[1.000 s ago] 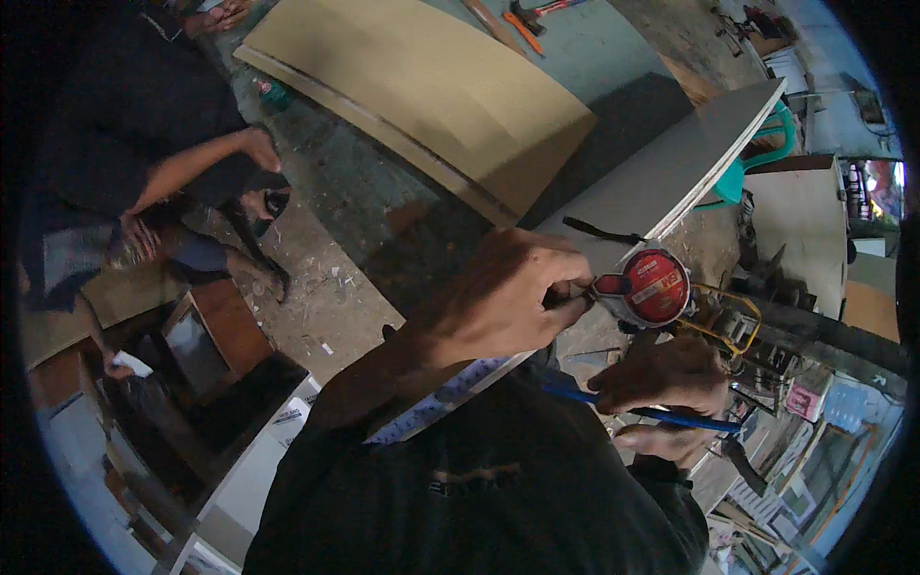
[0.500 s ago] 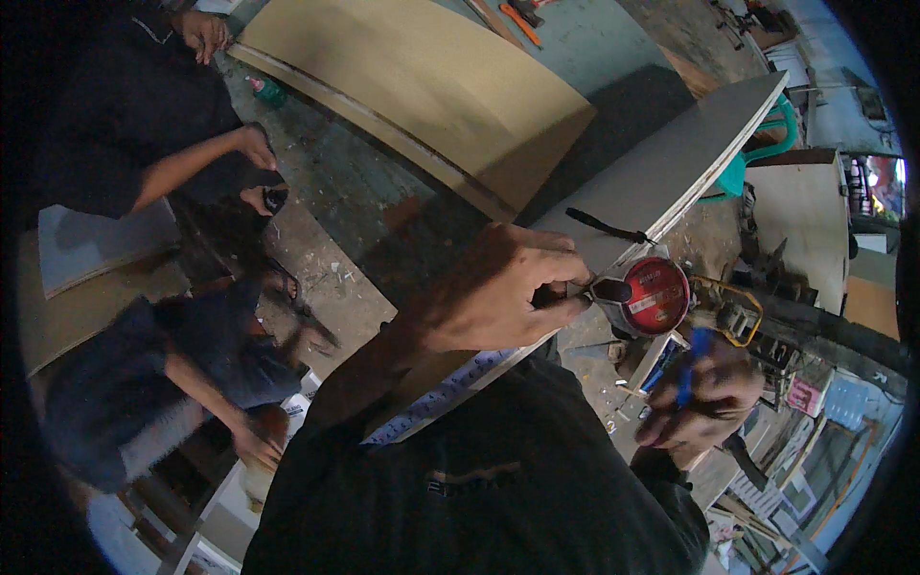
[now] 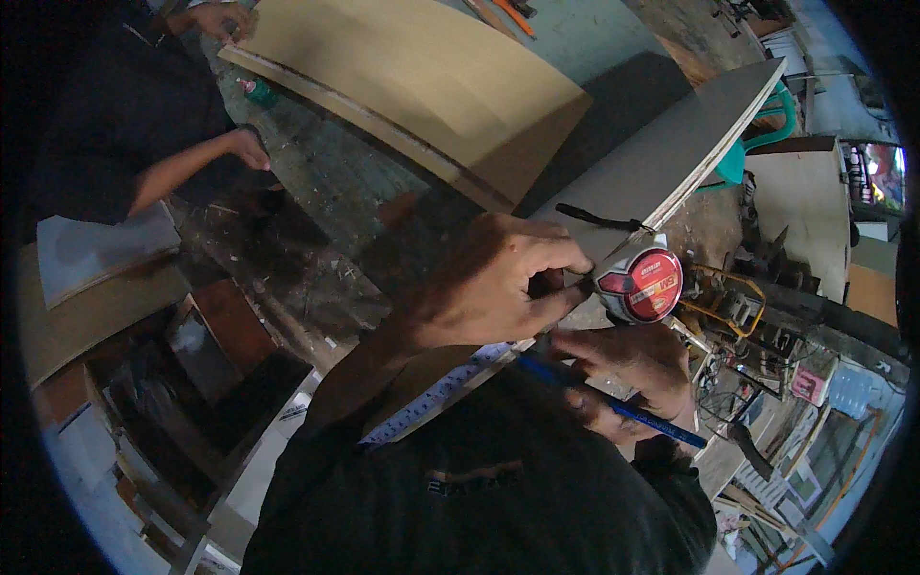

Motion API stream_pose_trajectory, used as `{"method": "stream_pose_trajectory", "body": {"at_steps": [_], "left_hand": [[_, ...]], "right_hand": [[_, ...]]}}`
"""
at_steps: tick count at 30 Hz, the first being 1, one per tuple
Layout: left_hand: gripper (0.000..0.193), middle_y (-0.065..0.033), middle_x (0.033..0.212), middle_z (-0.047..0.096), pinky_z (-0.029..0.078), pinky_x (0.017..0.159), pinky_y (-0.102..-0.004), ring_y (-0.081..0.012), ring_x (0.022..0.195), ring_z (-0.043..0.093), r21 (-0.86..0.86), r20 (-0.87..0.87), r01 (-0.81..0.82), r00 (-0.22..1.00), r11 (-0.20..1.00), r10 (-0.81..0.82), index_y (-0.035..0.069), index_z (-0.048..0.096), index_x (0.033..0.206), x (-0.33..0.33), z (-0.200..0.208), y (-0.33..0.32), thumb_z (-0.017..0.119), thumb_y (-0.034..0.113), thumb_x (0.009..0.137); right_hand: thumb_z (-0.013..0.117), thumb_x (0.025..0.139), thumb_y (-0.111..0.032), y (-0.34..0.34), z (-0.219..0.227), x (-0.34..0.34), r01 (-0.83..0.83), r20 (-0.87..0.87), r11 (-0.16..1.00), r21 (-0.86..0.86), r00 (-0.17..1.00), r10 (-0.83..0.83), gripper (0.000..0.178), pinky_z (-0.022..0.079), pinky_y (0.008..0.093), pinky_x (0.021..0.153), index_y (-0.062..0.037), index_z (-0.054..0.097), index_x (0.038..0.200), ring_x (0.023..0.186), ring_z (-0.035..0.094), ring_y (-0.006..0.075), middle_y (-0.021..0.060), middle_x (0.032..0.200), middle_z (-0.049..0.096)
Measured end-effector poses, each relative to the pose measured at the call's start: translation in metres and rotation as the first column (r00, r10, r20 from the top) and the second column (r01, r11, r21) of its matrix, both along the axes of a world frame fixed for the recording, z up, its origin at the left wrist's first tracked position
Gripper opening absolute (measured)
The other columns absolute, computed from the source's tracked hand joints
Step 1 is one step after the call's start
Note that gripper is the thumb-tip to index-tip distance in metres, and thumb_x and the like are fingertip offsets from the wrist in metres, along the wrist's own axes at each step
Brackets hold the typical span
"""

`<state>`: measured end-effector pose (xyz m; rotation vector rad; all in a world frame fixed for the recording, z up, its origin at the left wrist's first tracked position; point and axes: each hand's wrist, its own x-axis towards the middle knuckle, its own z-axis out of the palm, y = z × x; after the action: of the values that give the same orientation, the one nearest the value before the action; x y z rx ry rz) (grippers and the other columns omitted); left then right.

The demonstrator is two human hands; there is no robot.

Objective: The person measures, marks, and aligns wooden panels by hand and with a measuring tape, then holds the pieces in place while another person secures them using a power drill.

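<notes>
- Tape measure (image 3: pixel 640 281), red and white, at the edge of the grey board (image 3: pixel 661 153); its blade (image 3: pixel 433 399) slants toward the person's torso.
- Left hand (image 3: pixel 503 278): fingers bent nearly together, pinching the tape measure at its mouth.
- Right hand (image 3: pixel 628 374): fingers closed around a blue pencil (image 3: pixel 661 425), just below the case.
- Beyond: tan panel (image 3: pixel 412 86) on the surface (image 3: pixel 316 163), a co-worker's hand (image 3: pixel 216 19) by its left corner.

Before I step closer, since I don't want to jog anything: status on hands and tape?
Left hand pinching tape measure, blade out. Right hand gripping blue pen or pencil. Left hand and forearm covering part of blade.
</notes>
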<state>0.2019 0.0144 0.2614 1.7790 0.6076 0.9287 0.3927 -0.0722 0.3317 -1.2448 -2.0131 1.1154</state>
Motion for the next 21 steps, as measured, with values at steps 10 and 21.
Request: {"method": "stream_pose_trajectory", "body": {"at_steps": [10,21], "left_hand": [[0.014,-0.0115,0.073,0.065,0.048,0.059,-0.0379,-0.0265,0.064,0.067,-0.029,-0.075,-0.006,0.997,1.000,0.003,0.002,0.068,0.087,-0.002,0.002,-0.001,0.074,0.004,0.074],[0.014,-0.0133,0.076,0.065,0.048,0.060,-0.0381,-0.0270,0.066,0.067,-0.048,-0.039,0.025,0.999,0.999,-0.027,0.000,0.066,0.087,-0.002,-0.001,0.001,0.074,0.004,0.075]], "right_hand": [[0.080,0.071,-0.008,0.014,0.000,-0.012,-0.141,0.057,0.984,0.108,0.989,0.135,0.018,0.056,0.0315,0.062,-0.0100,0.069,0.085,0.073,0.074,0.0256,0.0109,0.086,0.074],[0.078,0.065,0.000,0.018,-0.004,-0.013,-0.123,0.055,0.980,0.159,0.992,0.116,0.025,0.058,0.0328,0.065,-0.0101,0.069,0.086,0.074,0.074,0.0258,0.0119,0.088,0.074]]}}
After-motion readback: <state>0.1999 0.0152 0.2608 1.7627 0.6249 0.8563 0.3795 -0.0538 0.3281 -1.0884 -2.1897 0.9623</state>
